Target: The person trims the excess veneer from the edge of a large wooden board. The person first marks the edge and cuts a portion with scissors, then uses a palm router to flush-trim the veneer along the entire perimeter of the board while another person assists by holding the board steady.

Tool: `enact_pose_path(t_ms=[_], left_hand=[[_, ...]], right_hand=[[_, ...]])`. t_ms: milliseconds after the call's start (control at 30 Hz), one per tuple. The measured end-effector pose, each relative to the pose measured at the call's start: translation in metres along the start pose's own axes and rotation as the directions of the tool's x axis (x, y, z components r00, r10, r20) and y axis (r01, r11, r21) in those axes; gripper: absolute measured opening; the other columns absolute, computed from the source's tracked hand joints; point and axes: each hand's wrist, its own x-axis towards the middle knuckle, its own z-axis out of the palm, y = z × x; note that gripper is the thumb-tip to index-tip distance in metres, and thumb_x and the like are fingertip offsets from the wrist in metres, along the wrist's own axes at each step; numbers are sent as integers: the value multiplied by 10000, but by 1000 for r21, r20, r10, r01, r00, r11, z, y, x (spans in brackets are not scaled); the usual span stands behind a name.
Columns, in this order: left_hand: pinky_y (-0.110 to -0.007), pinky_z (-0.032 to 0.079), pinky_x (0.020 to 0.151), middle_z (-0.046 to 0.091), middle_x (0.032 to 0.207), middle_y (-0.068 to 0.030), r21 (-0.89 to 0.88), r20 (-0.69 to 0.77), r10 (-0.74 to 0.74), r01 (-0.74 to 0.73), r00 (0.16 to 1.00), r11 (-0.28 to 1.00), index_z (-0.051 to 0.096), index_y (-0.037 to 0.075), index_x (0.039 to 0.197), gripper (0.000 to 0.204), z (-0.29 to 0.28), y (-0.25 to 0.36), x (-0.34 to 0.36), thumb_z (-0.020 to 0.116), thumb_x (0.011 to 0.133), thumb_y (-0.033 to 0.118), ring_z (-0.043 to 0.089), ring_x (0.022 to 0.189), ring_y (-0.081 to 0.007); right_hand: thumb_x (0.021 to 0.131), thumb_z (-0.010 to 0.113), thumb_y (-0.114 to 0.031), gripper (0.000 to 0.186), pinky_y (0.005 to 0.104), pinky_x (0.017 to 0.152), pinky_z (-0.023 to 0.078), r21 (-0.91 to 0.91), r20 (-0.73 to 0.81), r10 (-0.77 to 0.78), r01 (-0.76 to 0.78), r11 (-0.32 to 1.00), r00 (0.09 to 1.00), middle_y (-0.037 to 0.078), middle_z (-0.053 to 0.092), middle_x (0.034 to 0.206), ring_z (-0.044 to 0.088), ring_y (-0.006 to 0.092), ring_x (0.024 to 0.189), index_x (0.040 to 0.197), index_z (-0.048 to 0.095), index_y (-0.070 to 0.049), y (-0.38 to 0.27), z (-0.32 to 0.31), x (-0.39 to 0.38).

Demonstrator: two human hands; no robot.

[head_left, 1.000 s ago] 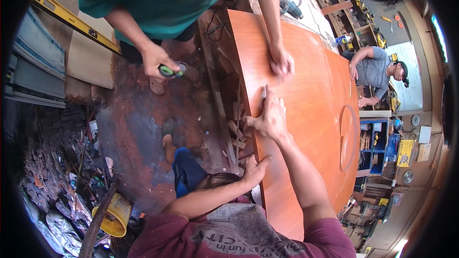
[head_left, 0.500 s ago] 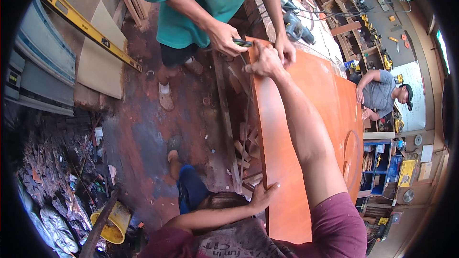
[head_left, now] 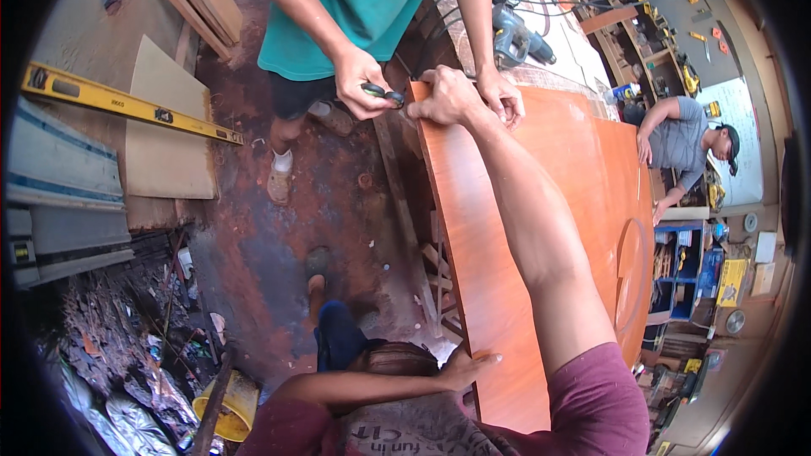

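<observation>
A large orange-brown wooden panel (head_left: 541, 203) lies flat in front of me. My right hand (head_left: 448, 97) reaches to its far left corner and is closed around the edge there. At the near end of the same edge, my left hand (head_left: 469, 367) rests with fingers spread, holding nothing. A co-worker in a teal shirt stands at the far end. One of their hands (head_left: 361, 80) holds a small dark tool (head_left: 382, 94) right beside my right hand, and their other hand (head_left: 500, 97) presses on the panel.
A yellow spirit level (head_left: 127, 101) and board offcuts (head_left: 165, 131) lie on the reddish floor at left. A power tool (head_left: 515, 34) sits behind the panel. A yellow bucket (head_left: 228, 401) and scrap lie at lower left. Another person (head_left: 684, 143) works by shelves at right.
My right hand has slid along the panel's left edge from its middle to the far corner. The co-worker's hand with the tool has come over to that corner.
</observation>
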Motion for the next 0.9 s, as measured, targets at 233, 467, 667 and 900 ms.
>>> enact_pose_path(t_ms=[233, 467, 667, 900], left_hand=[[-319, 507, 979, 730, 1173, -97, 186, -7, -320, 316, 947, 930, 741, 11, 1182, 487, -7, -2, 5, 760, 921, 421, 671, 1110, -171], [-301, 441, 1064, 690, 1289, -102, 238, 128, -431, 394, 893, 887, 708, 37, 1266, 585, -20, 50, -5, 766, 896, 486, 603, 1244, -180], [-322, 428, 1082, 639, 1377, -116, 249, 189, -508, 459, 840, 853, 636, -2, 1350, 741, -29, 53, 10, 787, 862, 535, 565, 1295, -203], [-476, 309, 1221, 345, 1593, -252, 157, 222, -174, 141, 959, 977, 86, -34, 1624, 1136, -104, 106, 13, 841, 867, 352, 340, 1498, -333]], right_hand=[[807, 750, -456, 460, 458, 899, 588, 91, 4, 106, -106, 990, 994, 261, 744, 942, 734, 399, 950, 943, 799, -19, -11, 0, 21], [859, 717, -395, 412, 482, 933, 572, 120, 37, 164, -167, 979, 986, 276, 728, 1043, 712, 420, 1003, 989, 782, -10, -18, -6, 23], [724, 836, -220, 1044, 490, 1126, 426, 52, -156, 3, 5, 999, 988, 318, 421, 1480, 493, 473, 1316, 1565, 268, 22, -11, 30, -36], [666, 908, -275, 1196, 514, 1162, 363, 209, -31, 150, -141, 968, 988, 274, 377, 1548, 408, 464, 1374, 1585, 219, 57, -17, 9, -180]])
